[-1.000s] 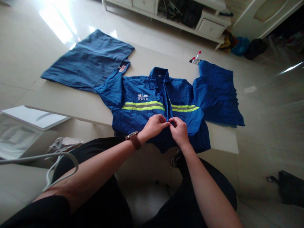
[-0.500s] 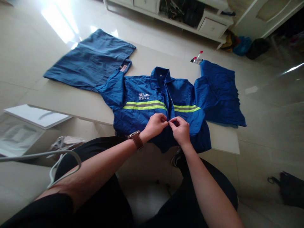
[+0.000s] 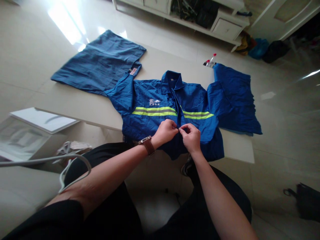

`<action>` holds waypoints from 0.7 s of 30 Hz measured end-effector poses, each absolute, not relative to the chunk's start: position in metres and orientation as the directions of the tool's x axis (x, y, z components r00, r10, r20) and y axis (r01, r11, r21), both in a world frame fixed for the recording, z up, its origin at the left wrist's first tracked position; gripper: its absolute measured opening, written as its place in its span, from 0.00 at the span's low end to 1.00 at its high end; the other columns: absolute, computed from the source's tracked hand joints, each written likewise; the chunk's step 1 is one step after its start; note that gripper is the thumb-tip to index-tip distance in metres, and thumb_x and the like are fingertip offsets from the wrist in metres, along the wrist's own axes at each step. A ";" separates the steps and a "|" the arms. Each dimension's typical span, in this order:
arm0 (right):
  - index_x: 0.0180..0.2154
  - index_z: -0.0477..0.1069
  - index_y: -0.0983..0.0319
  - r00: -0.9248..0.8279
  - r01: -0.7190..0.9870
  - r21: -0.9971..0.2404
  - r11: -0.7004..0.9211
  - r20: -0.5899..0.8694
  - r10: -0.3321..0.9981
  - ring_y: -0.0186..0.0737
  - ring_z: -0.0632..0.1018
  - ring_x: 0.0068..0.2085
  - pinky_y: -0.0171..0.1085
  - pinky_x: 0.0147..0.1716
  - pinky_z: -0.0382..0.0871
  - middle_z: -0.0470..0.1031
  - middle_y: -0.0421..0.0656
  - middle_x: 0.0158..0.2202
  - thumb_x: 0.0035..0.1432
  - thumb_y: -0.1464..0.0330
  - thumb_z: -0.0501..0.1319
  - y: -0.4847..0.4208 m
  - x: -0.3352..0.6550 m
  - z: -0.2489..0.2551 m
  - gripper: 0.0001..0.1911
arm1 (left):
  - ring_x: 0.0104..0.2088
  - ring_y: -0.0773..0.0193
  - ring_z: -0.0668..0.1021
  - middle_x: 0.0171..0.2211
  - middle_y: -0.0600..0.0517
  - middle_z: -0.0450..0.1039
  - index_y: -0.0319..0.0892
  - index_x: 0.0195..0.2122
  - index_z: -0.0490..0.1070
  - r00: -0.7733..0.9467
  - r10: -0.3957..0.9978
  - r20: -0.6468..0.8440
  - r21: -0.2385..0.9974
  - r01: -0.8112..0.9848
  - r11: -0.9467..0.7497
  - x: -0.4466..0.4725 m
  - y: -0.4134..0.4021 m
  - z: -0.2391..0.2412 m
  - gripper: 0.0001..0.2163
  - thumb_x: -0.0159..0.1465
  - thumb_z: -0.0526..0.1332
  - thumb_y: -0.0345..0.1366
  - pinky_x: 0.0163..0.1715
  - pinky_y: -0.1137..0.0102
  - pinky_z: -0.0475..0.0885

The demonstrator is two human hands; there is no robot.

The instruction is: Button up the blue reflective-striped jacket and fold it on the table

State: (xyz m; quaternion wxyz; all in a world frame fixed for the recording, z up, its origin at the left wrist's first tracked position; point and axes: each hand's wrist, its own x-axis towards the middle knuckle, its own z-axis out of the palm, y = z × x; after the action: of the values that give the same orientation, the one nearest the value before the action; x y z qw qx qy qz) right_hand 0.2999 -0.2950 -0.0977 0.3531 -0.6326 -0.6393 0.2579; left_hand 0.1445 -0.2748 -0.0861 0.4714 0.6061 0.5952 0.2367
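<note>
A pale tiled floor (image 3: 27, 70) spreads through a room where a long white cabinet with drawers (image 3: 228, 29) stands along the far side and a long off-white surface (image 3: 82, 103) runs across in front of a seated person in black clothing. Front side up on the surface, its collar turned away from the wearer of the camera, lies a blue fabric work jacket (image 3: 170, 100), its lower front reaching past the near edge. A folded, slightly faded blue cloth garment (image 3: 100, 63) lies to the left against one sleeve, and a folded bright-blue cloth garment (image 3: 235, 100) lies to the right against the other. Beside the surface at left sits a see-through box with a white top (image 3: 42, 120). At the jacket's front opening, below the chest, the hands nearly meet: the left hand (image 3: 165, 132) has its fingers curled closely together on the fabric, and the right hand (image 3: 191, 138) pinches the cloth between thumb and forefinger (whether a button sits between the fingertips is too small to tell). Yellow-green bands with a grey centre stripe (image 3: 155, 111) cross the chest just beyond the fingers. Clear bottles with red caps (image 3: 213, 60) show near the right-hand garment. A watch with a brown strap (image 3: 148, 145) circles the left wrist, and white printed lettering (image 3: 154, 102) marks the jacket above one band.
</note>
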 end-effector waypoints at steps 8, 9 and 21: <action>0.28 0.74 0.60 0.029 0.636 -0.766 0.090 0.140 0.990 0.39 0.69 0.28 0.39 0.32 0.64 0.74 0.41 0.28 0.57 0.67 0.63 -0.296 0.297 -0.098 0.06 | 0.22 0.67 0.73 0.19 0.51 0.73 0.38 0.21 0.73 0.271 0.893 -0.360 0.868 0.447 0.214 0.142 -0.269 -0.094 0.09 0.57 0.59 0.26 0.22 0.75 0.61; 0.29 0.74 0.60 0.027 0.635 -0.767 0.094 0.144 0.989 0.39 0.69 0.28 0.39 0.32 0.64 0.74 0.41 0.28 0.57 0.67 0.63 -0.296 0.297 -0.098 0.06 | 0.21 0.68 0.72 0.18 0.52 0.72 0.38 0.19 0.71 0.276 0.890 -0.363 0.876 0.426 0.225 0.142 -0.268 -0.095 0.10 0.57 0.59 0.26 0.21 0.75 0.60; 0.29 0.73 0.59 -0.021 0.661 -0.734 0.156 0.190 0.982 0.39 0.70 0.30 0.39 0.34 0.65 0.74 0.41 0.29 0.58 0.67 0.63 -0.294 0.301 -0.087 0.05 | 0.20 0.73 0.70 0.17 0.54 0.68 0.38 0.17 0.68 0.243 0.816 -0.525 0.841 0.002 0.541 0.150 -0.268 -0.088 0.14 0.60 0.57 0.23 0.24 0.77 0.61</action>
State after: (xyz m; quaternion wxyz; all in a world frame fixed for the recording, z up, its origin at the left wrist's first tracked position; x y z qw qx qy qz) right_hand 0.3008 -0.2940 -0.0872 0.3473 -0.6075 -0.6761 0.2305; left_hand 0.1497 -0.2685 -0.0884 0.6918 0.3784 0.5402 0.2940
